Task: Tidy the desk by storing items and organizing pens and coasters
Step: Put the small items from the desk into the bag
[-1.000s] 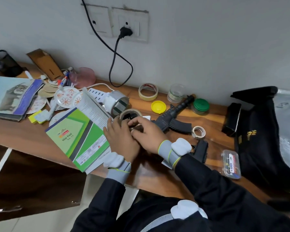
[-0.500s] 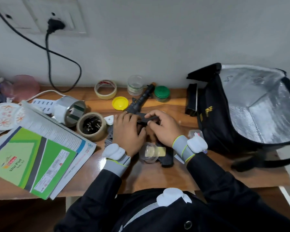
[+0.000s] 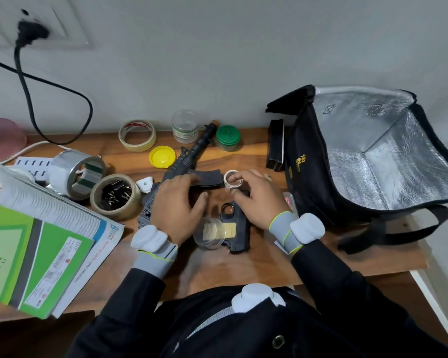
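Note:
My right hand point(image 3: 259, 200) pinches a small white tape roll point(image 3: 232, 179) between thumb and fingers, just above the desk. My left hand point(image 3: 177, 205) rests with relaxed fingers on a black toy rifle point(image 3: 192, 157) that lies diagonally across the desk. Below my hands lie a black toy pistol point(image 3: 237, 228) and a clear round container point(image 3: 210, 233). An open black insulated bag point(image 3: 373, 156) with silver lining stands to the right.
A brown tape roll point(image 3: 115, 196) filled with binder clips, a silver tape roll point(image 3: 75, 173), a beige tape roll point(image 3: 137, 135), a yellow lid point(image 3: 162, 156), a clear jar point(image 3: 185, 126) and a green-lidded jar point(image 3: 228, 137) crowd the back. Green notepads point(image 3: 36, 249) overhang the front left edge.
The view has swung right, bringing the bag into sight. My right hand left the toy rifle and picked up the small white tape roll. My left hand stays on the rifle.

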`<state>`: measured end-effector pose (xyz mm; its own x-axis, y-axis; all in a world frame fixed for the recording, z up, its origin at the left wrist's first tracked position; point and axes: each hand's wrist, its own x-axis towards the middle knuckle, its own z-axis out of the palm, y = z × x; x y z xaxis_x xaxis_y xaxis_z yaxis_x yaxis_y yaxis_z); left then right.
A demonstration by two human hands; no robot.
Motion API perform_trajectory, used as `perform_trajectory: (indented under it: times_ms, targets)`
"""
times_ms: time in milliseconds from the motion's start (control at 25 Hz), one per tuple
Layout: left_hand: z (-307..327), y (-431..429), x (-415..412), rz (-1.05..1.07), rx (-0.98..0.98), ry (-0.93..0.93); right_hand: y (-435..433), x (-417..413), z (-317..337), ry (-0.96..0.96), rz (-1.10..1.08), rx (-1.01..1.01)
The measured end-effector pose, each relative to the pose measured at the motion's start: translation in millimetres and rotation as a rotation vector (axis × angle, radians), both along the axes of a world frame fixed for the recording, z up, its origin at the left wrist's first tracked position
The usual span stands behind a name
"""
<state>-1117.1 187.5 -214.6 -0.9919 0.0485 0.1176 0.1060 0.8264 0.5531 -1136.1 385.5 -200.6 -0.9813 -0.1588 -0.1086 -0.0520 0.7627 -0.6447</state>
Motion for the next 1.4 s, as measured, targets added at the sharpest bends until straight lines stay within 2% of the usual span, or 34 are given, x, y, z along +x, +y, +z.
perform_trajectory:
  times_ms: [160,280,440,560,640,800,1000,1280,1400]
  targets:
    - [5.0,0.4,33.4,-0.127,0.039,-0.016,-17.7,20.9,1.8,0.006,0.220,0.016]
    - [3.1,4.9,49.3,-0.145,-0.009,-0.076,-17.1,27.3,-2.3,-0.020,0.258,0.047]
    - [2.6,16.5,57.4,-0.165,-0.076,-0.109,-4.2,32.8,-4.5,-0.039,0.256,0.014]
    - [0.9,29.0,53.6,-0.199,-0.214,-0.199,19.6,36.1,-3.0,-0.045,0.223,0.004]
    - [-1.1,27.9,52.7,-0.170,-0.234,-0.246,32.3,36.2,-1.5,-0.042,0.186,0.022]
    - [0.4,33.9,52.8,-0.152,-0.207,-0.248,72.3,42.4,-4.7,0.013,0.039,0.064]
    - [9.4,35.2,47.0,-0.122,-0.151,-0.156,76.9,59.7,-22.7,-0.094,0.057,0.146]
    - [15.2,58.4,42.4,-0.127,0.026,-0.072,72.7,57.5,-34.4,-0.068,0.011,0.352]
    - [12.3,65.1,42.4,-0.126,0.061,-0.032,68.4,55.0,-21.7,-0.093,0.018,0.269]
